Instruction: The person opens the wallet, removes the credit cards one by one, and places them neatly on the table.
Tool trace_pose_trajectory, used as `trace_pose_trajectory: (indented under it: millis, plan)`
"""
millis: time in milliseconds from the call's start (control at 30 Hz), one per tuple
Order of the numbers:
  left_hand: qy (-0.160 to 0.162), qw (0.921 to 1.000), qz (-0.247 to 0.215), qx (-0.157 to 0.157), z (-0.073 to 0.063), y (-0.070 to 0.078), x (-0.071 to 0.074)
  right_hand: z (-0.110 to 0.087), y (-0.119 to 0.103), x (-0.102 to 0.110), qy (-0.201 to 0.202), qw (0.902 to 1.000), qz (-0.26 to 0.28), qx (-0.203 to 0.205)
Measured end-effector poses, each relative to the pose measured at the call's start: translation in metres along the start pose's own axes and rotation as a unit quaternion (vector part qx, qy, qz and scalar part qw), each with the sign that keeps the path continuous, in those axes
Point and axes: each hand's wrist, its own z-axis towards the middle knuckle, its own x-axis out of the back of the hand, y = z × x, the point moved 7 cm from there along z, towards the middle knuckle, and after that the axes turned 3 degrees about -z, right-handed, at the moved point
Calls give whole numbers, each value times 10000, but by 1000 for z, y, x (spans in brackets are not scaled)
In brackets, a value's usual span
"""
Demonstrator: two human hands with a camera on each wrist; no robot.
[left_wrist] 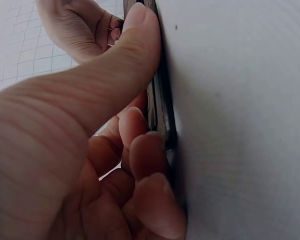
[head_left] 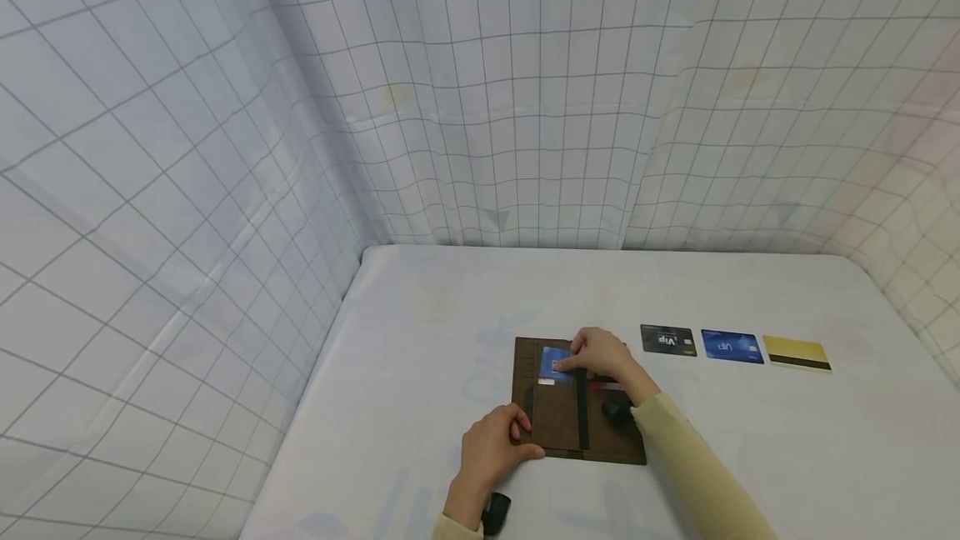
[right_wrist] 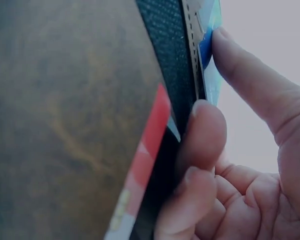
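Observation:
A brown leather wallet (head_left: 555,419) lies spread on the white table, a dark band running along the edge of its inner panel. At the panel's far end is a blue card (head_left: 549,363), partly covered by my right hand (head_left: 603,354). In the right wrist view, the thumb (right_wrist: 250,70) presses the card's face while curled fingers lie on the panel's other side. A red-and-white strip (right_wrist: 149,137) shows beside them. My left hand (head_left: 491,444) grips the wallet's near left corner, thumb along its near edge and fingers curled at its side.
Right of the wallet, a black card (head_left: 667,340), another blue card (head_left: 731,347) and a gold card (head_left: 797,353) with a dark stripe lie in a row. White gridded cloth (head_left: 525,107) hangs behind the table and at its sides.

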Motion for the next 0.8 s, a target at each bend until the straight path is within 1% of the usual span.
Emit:
trace_pose_trajectory:
  millis: [133,433,667,800]
  plan:
    - [1,10000,7,8,0,-1,-1,2,1,0,-1,10000,-34,-15]
    - [44,10000,-11,10,1,-1,-1,5,8,4,304,9994,22,-172]
    - [14,10000,2,65,1,-2,-2,4,10,13,548,9983,136,-157]
    - [15,10000,-6,55,0,-1,-2,3,11,16,590,9979,213,-186]
